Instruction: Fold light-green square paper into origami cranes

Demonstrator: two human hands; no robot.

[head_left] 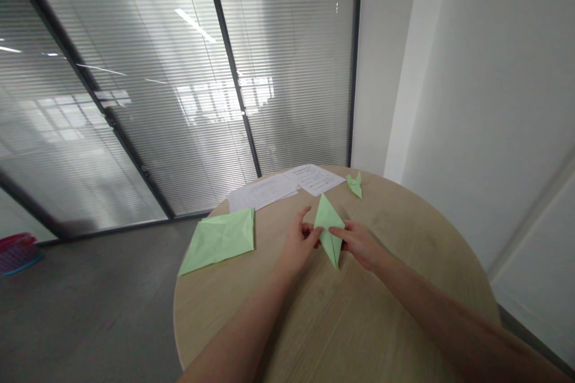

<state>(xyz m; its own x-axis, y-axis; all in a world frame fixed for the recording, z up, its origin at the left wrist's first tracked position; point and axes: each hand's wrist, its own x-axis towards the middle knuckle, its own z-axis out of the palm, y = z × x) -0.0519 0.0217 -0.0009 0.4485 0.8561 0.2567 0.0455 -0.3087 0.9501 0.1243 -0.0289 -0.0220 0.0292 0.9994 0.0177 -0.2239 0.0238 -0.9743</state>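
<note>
A green folded paper (329, 215), shaped like a long diamond with a slit down its lower half, is held between both hands above the table. My left hand (302, 236) pinches its left edge with the thumb in front, while the index finger sticks out to the side. On the opposite edge my right hand (357, 242) grips it, thumb pressed on the front near the middle. The other fingers are partly hidden behind the paper. Beyond my right hand lies a small green origami figure (354, 184) with pointed tips.
A round wooden table (413, 251) stands below my hands. Creased green paper sheets (222, 238) lie at its left edge. White printed sheets (318, 179) overlap at the back. A glass partition with blinds (305, 72) rises behind; a pink and blue basket (18, 253) sits on the floor.
</note>
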